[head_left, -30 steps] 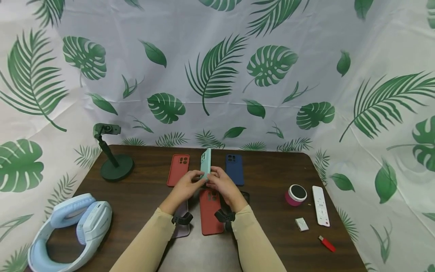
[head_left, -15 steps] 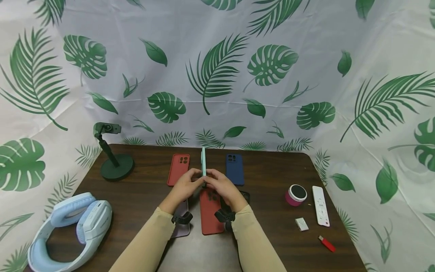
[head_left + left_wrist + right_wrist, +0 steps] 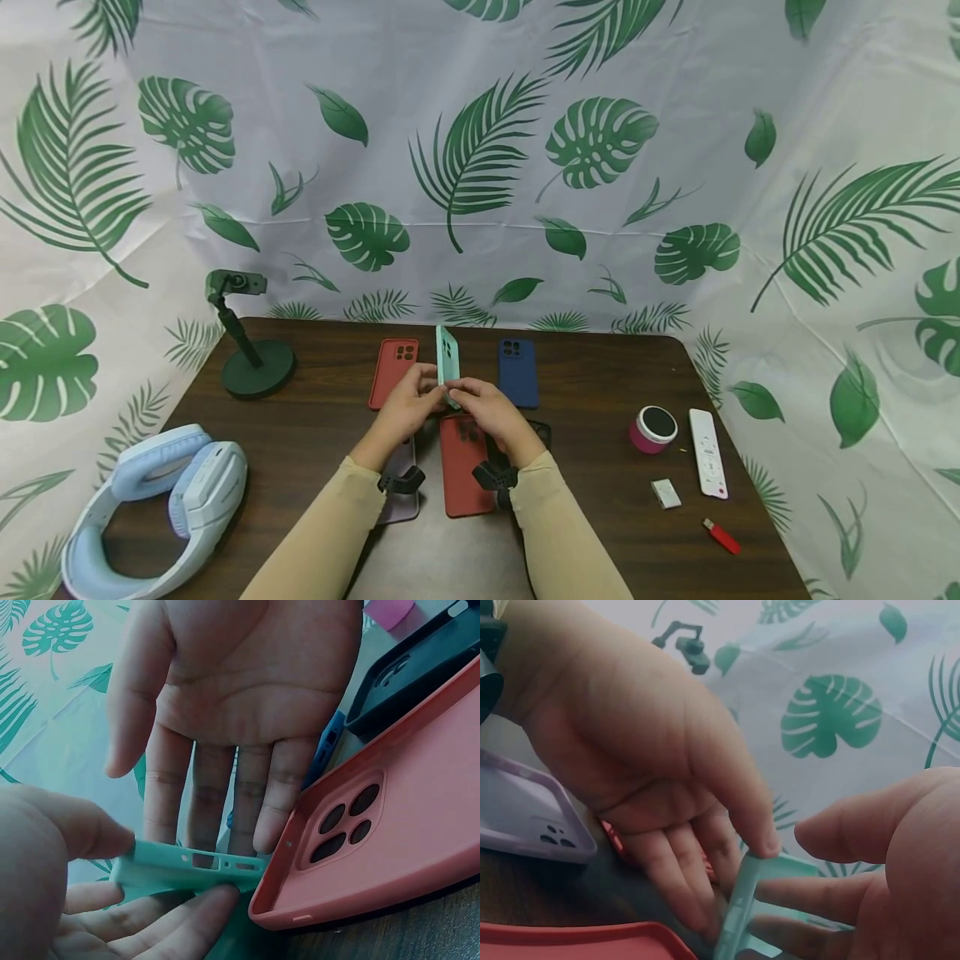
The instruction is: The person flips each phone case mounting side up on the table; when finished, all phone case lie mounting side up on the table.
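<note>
A mint-green phone case [image 3: 447,354] stands on edge near the back of the table. My left hand [image 3: 407,410] pinches its lower end, thumb on one side and fingers on the other. The fingers of my right hand [image 3: 491,411] are straight and touch the case; in the right wrist view its thumb is raised away. The left wrist view shows port cutouts along the edge of the green case [image 3: 191,871]. Below the hands lies a red phone case [image 3: 465,467]. A second red case [image 3: 393,371] and a blue case [image 3: 517,373] lie on either side.
A purple case [image 3: 401,496] and a black case [image 3: 543,432] lie partly under my arms. Headphones [image 3: 206,492] and a green stand [image 3: 258,367] are at left. A round pink speaker [image 3: 652,431], white remote [image 3: 707,454], small white block [image 3: 666,494] and red USB stick [image 3: 722,537] lie right.
The green case has turned, from showing its back at an angle, through edge-on, to leaning slightly left. The right fingers have shifted a little along it; the other objects stay put.
</note>
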`<state>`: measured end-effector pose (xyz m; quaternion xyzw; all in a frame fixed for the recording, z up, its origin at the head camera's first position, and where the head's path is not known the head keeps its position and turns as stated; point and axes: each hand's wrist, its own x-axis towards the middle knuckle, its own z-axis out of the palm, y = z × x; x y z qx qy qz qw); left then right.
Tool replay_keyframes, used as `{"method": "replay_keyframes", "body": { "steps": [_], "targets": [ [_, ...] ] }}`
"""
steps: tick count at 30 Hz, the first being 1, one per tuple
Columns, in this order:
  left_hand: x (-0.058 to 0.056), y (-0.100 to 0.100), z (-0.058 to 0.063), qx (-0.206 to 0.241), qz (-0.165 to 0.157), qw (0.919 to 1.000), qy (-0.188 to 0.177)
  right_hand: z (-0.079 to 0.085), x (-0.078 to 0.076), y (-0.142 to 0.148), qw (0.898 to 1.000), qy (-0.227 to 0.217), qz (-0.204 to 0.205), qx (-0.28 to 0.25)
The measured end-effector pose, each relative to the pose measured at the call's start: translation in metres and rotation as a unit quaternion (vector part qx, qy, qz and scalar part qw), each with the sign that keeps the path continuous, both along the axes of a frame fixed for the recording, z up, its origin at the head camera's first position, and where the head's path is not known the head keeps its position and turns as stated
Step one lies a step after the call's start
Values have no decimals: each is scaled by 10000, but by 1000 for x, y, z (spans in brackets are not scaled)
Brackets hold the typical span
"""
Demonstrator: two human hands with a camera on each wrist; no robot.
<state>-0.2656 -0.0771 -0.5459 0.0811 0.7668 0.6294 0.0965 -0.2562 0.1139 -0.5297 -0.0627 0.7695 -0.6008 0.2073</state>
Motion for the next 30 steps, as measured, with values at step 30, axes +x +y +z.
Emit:
{"method": "replay_keyframes", "body": {
  "steps": [30],
  "targets": [
    [-2, 1, -7, -262, 338, 9991, -57, -7, -6, 3, 9950, -47, -986, 144]
  ]
}}
